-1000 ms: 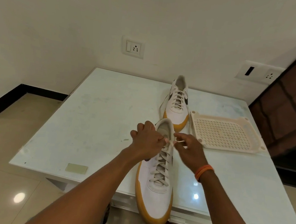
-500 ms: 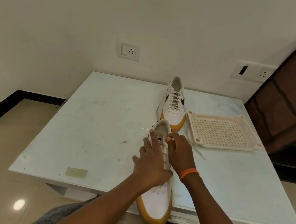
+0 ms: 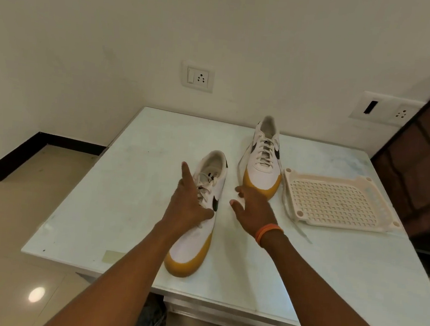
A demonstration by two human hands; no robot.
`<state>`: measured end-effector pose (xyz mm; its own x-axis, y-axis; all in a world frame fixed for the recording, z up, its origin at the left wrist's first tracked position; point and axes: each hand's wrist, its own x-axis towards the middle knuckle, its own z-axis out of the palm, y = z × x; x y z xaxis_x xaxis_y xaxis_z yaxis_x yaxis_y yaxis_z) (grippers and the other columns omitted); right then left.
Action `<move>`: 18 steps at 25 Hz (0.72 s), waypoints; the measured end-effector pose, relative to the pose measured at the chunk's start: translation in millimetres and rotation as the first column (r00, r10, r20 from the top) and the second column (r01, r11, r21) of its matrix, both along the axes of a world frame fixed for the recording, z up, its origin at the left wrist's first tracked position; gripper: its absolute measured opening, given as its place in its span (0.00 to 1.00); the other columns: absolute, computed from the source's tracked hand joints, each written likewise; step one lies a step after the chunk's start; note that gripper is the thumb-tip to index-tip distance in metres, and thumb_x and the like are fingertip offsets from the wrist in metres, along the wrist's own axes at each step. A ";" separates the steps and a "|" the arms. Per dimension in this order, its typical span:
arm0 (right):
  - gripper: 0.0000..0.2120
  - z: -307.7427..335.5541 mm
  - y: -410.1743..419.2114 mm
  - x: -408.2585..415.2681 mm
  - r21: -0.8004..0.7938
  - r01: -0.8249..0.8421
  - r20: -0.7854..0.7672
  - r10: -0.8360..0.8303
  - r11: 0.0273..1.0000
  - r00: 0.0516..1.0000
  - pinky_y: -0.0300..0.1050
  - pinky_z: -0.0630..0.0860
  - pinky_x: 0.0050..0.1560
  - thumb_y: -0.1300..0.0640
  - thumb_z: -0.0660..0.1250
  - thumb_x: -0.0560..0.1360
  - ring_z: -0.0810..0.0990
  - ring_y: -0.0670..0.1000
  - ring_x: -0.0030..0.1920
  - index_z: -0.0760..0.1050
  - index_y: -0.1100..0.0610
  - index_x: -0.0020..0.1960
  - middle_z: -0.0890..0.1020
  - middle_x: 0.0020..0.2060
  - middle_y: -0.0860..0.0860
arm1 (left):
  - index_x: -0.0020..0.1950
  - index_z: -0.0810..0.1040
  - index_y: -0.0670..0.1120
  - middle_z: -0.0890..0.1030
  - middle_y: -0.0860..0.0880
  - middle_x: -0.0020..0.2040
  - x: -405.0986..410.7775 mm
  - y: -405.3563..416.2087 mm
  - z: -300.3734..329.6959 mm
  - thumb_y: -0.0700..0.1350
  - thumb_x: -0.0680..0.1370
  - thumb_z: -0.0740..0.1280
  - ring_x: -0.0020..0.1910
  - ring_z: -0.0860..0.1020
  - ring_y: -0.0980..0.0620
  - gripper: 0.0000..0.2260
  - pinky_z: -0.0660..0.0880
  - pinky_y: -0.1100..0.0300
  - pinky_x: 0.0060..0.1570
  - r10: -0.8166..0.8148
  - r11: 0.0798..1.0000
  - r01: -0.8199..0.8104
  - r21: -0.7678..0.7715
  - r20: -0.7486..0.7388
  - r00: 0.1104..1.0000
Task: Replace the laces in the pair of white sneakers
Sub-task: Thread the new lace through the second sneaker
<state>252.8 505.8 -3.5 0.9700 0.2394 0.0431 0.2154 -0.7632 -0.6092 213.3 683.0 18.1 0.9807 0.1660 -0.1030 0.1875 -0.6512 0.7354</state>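
At centre frame the near sneaker (image 3: pixel 198 219) lies on the counter (image 3: pixel 99 204), yellow toe toward the lower edge of the frame, its laces threaded and bunched at the top eyelets. The left hand (image 3: pixel 186 207) rests on its upper with fingers straight, the index pointing up-frame; it clasps nothing. The right hand (image 3: pixel 254 211), an orange band (image 3: pixel 267 233) at its wrist, hovers flat between the two shoes, fingers spread toward the far sneaker (image 3: pixel 262 162), and its grip is likewise slack and empty. That far sneaker stands upper centre, laced, with a loose end trailing down its left side. A perforated tray (image 3: pixel 336 200) sits at right, just beside the far sneaker, and a lace (image 3: pixel 295 220) trails off the tray's near-left corner onto the counter. The likely trouble: the near sneaker sits close to the counter's front edge, so a careless push from the flat left hand could slide it off. Reaching across, the right hand could also snag the trailing lace and drag the light tray. Whether the bunched laces are knotted is unclear; they may slip loose.
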 end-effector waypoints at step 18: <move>0.48 6.2 0.5 -74.8 -0.417 0.300 -0.059 -0.355 0.858 0.933 0.51 0.71 0.60 0.34 0.67 0.69 0.68 0.61 0.62 0.46 0.54 0.76 0.63 0.66 0.60 | 0.44 0.79 0.42 0.81 0.45 0.38 -24.4 -63.4 3.0 0.52 0.78 0.66 0.39 0.79 0.46 0.13 0.75 0.57 0.39 0.005 1.000 -0.004 -0.022 0.015 1.000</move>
